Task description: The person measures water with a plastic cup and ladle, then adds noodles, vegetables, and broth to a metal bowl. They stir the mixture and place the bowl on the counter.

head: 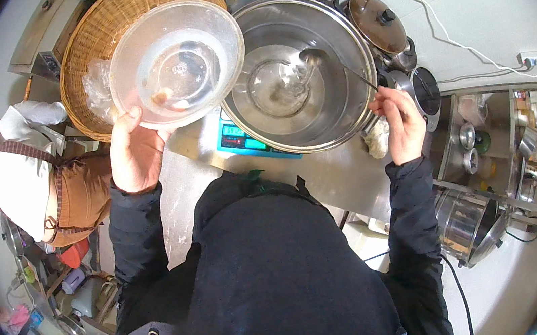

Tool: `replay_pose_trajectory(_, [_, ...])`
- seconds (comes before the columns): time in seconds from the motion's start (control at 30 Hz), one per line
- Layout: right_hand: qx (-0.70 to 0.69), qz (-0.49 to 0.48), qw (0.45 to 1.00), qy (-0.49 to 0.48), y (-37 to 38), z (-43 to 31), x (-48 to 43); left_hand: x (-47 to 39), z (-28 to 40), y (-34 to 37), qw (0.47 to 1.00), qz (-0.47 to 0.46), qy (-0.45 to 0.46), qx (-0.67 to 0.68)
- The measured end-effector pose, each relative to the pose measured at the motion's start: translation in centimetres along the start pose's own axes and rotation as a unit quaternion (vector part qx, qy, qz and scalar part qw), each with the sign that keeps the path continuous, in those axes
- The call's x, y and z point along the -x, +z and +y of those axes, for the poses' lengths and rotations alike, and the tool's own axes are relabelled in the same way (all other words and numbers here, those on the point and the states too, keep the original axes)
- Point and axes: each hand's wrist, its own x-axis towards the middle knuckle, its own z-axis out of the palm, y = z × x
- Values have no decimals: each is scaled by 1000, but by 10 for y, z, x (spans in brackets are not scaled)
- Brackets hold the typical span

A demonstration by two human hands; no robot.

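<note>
My left hand [136, 152] grips the near rim of a translucent plastic bowl [131, 53], thumb on top and fingers beneath it. The bowl is held up beside a large stainless steel pot [346, 101], partly over a wicker basket. Between finger and thumb, my right hand [401, 122] holds the thin handle of a ladle [313, 56]. Its head is down inside the pot, where clear liquid [283, 89] looks stirred up around it. Under the pot's near side shows a blue digital scale [266, 148] with a lit display.
A wicker basket [84, 85] holding a clear plastic bag [98, 88] stands at the left. Lidded pots, one with a brown glass lid [377, 23], line the right. A person in a brown apron [81, 192] stands at the left. Shelves with metalware [468, 136] are at the right.
</note>
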Motion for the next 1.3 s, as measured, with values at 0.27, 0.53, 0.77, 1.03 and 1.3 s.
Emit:
replay_pose_trajectory(0.27, [185,7,973,-139,7,-24,36,-3,-2,-12,1000,-19,-10,-3])
replay_pose_trajectory(0.53, [-21,96,995,-24,25,-7,46,-9,-3,-24,999,-31,-21,1])
replay_pose_trajectory(0.77, [-212,169,959,83,20,14,48,-14,-2,-26,999,-21,-35,13])
replay_pose_trajectory(1.03, [-478,200,834,191,-21,51,60,-16,-3,-25,998,-41,-52,-4])
replay_pose_trajectory(1.3, [-374,430,804,169,-99,111,69,0,-4,-19,998,-31,-36,-31])
